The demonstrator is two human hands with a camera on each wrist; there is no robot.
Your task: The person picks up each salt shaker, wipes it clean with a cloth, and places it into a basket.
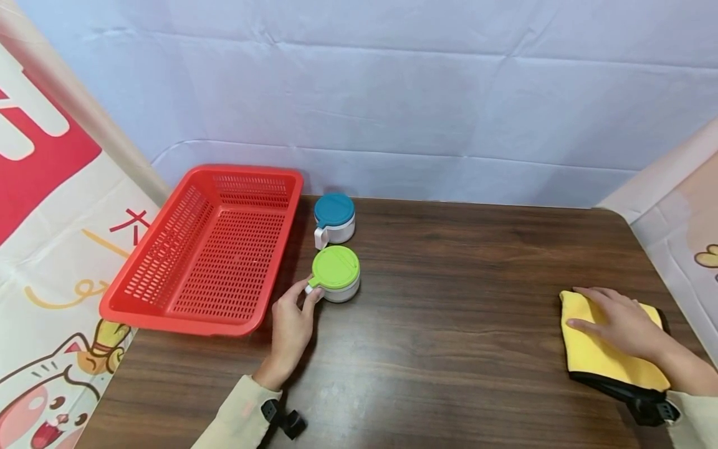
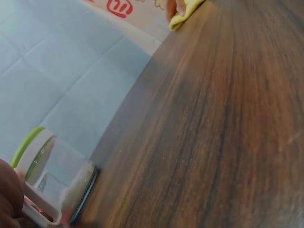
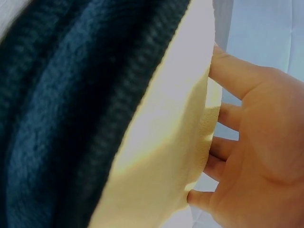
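The green-lidded jar (image 1: 336,271) stands just beyond the fingers of the left hand (image 1: 291,321), which pinch its handle (image 1: 309,289) (probably because it faces them). The blue-lidded jar (image 1: 335,210) is farther past those fingers, and the red basket (image 1: 230,265) sits to their left. Well apart, the right hand (image 1: 625,321) rests with fingers spread, perhaps to steady the yellow cloth (image 1: 600,362) beneath them on the tabletop (image 1: 449,324)

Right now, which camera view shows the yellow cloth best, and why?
The head view: most of the yellow cloth shows, with the right hand resting on it. The right wrist view shows it close up but cropped by the frame; the left wrist view shows only a small piece at the top edge.
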